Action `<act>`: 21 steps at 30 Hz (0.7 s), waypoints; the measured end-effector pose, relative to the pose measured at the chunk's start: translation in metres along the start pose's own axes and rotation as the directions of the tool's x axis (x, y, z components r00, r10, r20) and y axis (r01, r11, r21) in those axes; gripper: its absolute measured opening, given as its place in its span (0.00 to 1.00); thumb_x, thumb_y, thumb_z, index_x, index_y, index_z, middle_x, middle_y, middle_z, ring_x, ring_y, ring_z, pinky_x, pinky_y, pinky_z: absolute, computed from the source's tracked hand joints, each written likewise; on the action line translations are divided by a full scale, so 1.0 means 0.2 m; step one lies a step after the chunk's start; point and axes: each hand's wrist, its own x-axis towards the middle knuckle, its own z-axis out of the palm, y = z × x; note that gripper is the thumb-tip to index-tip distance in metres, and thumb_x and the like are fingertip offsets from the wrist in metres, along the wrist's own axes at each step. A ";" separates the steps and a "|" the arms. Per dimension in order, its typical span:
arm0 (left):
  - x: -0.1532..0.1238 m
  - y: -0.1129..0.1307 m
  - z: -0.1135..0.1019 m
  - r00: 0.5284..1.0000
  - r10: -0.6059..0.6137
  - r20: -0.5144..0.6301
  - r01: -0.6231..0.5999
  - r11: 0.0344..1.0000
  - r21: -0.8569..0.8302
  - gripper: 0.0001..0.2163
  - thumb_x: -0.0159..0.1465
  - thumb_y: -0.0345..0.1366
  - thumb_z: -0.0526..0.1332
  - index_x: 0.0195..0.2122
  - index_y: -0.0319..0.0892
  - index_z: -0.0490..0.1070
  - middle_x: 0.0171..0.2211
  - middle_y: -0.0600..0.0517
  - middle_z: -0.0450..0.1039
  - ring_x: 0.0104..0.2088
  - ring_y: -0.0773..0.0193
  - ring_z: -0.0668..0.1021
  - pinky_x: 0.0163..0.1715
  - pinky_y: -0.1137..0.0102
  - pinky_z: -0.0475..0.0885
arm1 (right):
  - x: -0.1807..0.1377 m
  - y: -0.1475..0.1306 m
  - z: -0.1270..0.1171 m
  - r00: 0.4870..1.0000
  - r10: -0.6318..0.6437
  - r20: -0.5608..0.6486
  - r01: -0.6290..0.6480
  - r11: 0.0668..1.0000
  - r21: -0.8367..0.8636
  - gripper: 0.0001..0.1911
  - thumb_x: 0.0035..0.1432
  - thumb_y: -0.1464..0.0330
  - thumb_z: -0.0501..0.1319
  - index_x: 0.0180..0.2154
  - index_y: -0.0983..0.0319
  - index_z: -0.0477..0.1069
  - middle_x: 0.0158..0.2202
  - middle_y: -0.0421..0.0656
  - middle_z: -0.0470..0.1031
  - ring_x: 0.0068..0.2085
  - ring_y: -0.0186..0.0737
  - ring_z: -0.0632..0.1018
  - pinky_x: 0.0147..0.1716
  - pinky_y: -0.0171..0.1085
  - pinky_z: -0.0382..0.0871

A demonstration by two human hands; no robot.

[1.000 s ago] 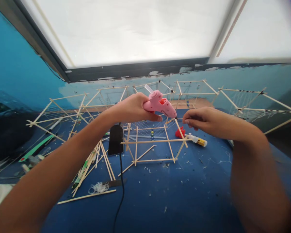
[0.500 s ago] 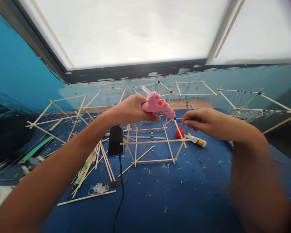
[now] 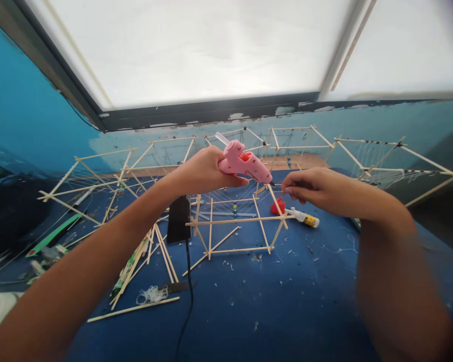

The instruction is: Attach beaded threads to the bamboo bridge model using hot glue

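Observation:
My left hand (image 3: 213,168) is wrapped round a pink glue gun (image 3: 245,163), with a clear glue stick (image 3: 222,138) poking out of its back. The dark nozzle points down to the right, close to the upper right stick of a wooden stick frame (image 3: 234,221). Strings and a few beads (image 3: 234,207) run across this frame. Just right of the nozzle, my right hand (image 3: 305,186) is closed in a pinch; whatever lies between its fingertips is too small to make out. Below it are a red object (image 3: 277,206) and a white glue bottle with a yellow label (image 3: 305,218).
More stick frames (image 3: 362,156) stand along the wall. A black phone (image 3: 178,219) lies left of the near frame, beside loose sticks (image 3: 136,266) and tangled white string (image 3: 152,295). The black cord (image 3: 189,296) runs toward me over the blue table (image 3: 287,311).
Both hands hold almost the same pose, with the glue gun's nozzle still by the frame's corner. The whole view has shifted slightly.

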 end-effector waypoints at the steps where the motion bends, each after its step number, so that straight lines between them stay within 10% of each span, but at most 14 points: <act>1: 0.00 0.00 0.00 1.000 -0.007 -0.012 0.007 1.000 0.007 0.12 0.57 0.43 0.69 0.39 0.43 0.81 0.22 0.56 0.68 0.23 0.68 0.66 0.23 0.70 0.60 | 0.00 0.00 0.00 1.000 0.002 -0.004 -0.002 1.000 0.005 0.16 0.68 0.57 0.53 0.40 0.58 0.75 0.32 0.42 0.77 0.29 0.38 0.73 0.26 0.39 0.59; 21: 0.01 -0.04 0.02 0.995 0.046 -0.087 -0.047 0.999 -0.006 0.10 0.57 0.41 0.69 0.36 0.41 0.80 0.24 0.54 0.75 0.26 0.66 0.73 0.24 0.71 0.63 | 0.00 0.00 0.00 1.000 0.012 0.014 -0.012 1.000 0.012 0.16 0.68 0.56 0.53 0.39 0.58 0.74 0.31 0.41 0.76 0.30 0.38 0.73 0.27 0.39 0.60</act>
